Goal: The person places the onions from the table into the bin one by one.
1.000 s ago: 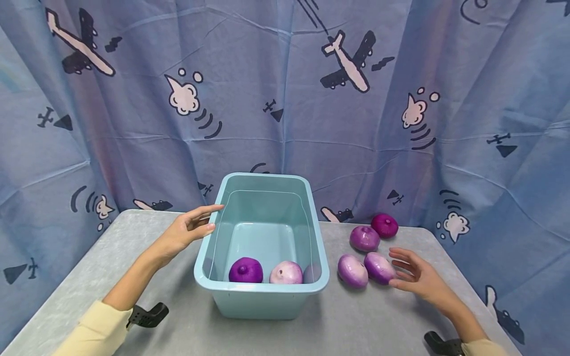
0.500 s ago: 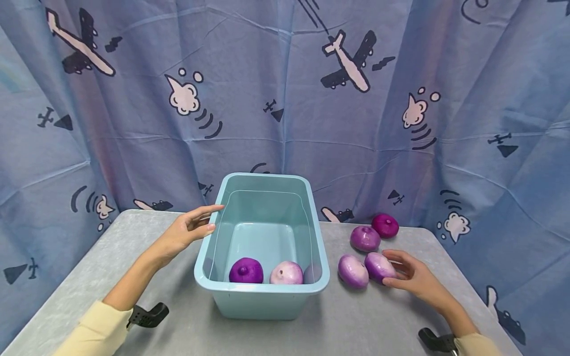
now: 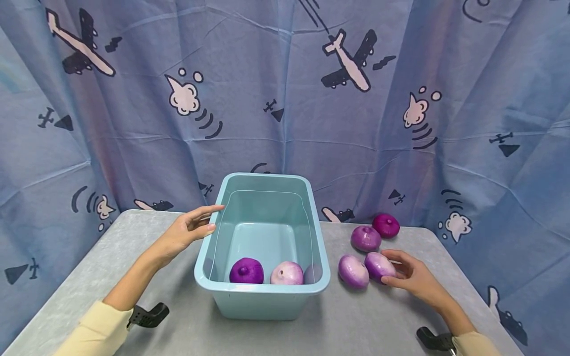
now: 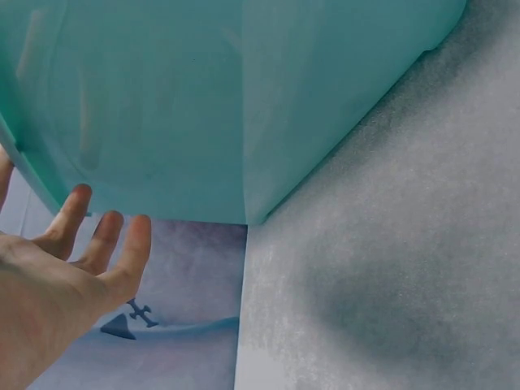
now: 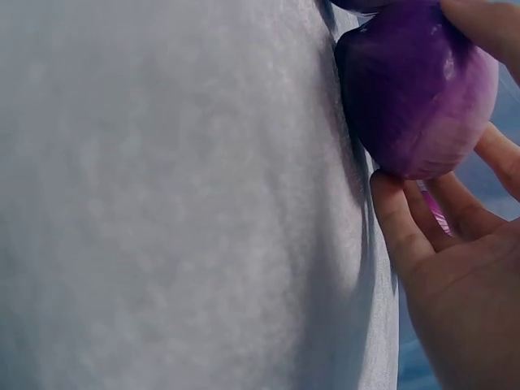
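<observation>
On the right of the head view, my right hand (image 3: 414, 277) grips a purple-and-white red onion (image 3: 378, 267), thumb on the near side and fingers behind. The right wrist view shows this onion (image 5: 418, 93) low by the table surface, between thumb and fingertips. My left hand (image 3: 181, 235) lies with relaxed, spread fingers at the left rim of a light blue plastic bin (image 3: 262, 300); its index finger reaches the rim. Inside the bin sit a dark purple onion (image 3: 246, 270) and a paler onion (image 3: 287, 273).
Beside the gripped onion lies another pale purple onion (image 3: 353, 271). Two darker ones, a purple onion (image 3: 365, 239) and a magenta onion (image 3: 385, 226), sit behind. A grey table (image 3: 356, 321) bears everything, and a blue patterned curtain (image 3: 249, 99) hangs at its far edge.
My right hand has moved left onto the nearest onion, its thumb and fingers closing around it. The left hand and the bin have stayed in place.
</observation>
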The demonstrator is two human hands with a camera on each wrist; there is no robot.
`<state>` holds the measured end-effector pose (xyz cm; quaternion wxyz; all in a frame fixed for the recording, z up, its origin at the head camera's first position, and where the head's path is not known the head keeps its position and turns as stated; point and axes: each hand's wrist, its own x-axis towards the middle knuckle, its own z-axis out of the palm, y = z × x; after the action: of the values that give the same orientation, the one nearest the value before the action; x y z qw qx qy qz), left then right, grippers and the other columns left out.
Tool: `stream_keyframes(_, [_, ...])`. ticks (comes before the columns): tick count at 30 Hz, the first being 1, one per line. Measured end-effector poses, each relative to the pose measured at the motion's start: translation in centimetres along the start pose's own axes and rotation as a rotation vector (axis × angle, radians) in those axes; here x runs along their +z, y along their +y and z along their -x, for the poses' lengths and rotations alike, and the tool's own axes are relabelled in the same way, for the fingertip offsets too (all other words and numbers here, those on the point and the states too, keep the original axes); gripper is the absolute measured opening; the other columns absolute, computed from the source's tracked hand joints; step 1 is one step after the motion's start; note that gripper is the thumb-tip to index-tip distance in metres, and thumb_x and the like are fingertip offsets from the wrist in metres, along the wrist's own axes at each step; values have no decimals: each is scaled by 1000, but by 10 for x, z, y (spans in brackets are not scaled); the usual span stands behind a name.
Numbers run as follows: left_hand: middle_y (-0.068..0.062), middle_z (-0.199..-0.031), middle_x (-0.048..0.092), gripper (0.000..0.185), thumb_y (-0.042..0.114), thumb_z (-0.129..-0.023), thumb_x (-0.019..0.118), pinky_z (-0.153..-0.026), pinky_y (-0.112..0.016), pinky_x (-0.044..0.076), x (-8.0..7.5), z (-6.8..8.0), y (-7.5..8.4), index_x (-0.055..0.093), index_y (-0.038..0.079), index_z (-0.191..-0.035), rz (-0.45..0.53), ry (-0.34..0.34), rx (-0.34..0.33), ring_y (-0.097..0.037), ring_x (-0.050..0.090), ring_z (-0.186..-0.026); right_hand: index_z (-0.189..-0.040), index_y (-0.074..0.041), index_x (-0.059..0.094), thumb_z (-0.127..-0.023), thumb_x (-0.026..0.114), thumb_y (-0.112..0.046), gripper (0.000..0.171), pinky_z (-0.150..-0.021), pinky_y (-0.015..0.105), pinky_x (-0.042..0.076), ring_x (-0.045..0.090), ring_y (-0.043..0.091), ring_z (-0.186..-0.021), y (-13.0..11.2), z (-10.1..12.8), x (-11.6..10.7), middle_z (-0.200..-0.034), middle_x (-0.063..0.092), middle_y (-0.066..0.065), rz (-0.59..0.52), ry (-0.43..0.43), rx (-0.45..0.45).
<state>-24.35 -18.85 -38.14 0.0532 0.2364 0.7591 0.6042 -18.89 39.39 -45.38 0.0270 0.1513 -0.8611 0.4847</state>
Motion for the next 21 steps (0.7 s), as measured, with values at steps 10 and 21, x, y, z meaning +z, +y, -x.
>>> stream_keyframes(10, [-13, -153, 44, 52, 20, -101, 65, -108, -51, 36, 1, 0, 1, 50, 13, -150, -3, 5, -5, -33, 40, -139, -136, 5, 55, -87, 80, -2, 56, -90, 17, 47, 60, 6, -112, 4, 0, -2, -132, 57, 27, 9, 17, -47])
stream_keyframes(21, [-12, -152, 46, 52, 22, -101, 66, -107, -51, 38, 0, -1, 0, 51, 14, -150, 1, 3, -9, -35, 42, -137, -139, 6, 53, -90, 77, -2, 55, -90, 17, 47, 58, 1, -112, 0, 4, -11, -134, 55, 29, 15, 46, -34])
